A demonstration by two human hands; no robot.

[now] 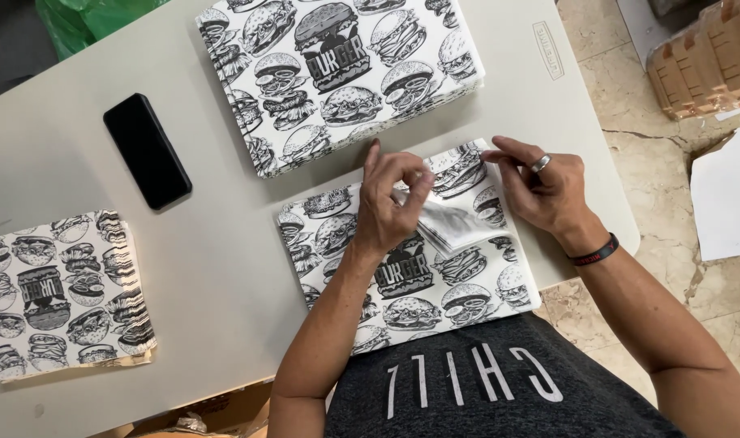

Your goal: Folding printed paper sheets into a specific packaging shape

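Looking down from the head camera, a stack of white paper sheets printed with black burger drawings (410, 276) lies at the near edge of the pale grey table (224, 268), close to its right corner. The top sheet's upper corner is peeled up and folded back, showing a plain shiny underside. The left hand (390, 203) pinches that lifted corner between thumb and fingertips. The right hand (544, 191), wearing a ring, has its fingers curled together, fingertips touching the sheet's far edge. A bigger stack of the same printed paper (337, 73) sits at the far edge, a black phone (147, 150) lies toward the left, and another printed pile (57, 296) rests at the left edge.
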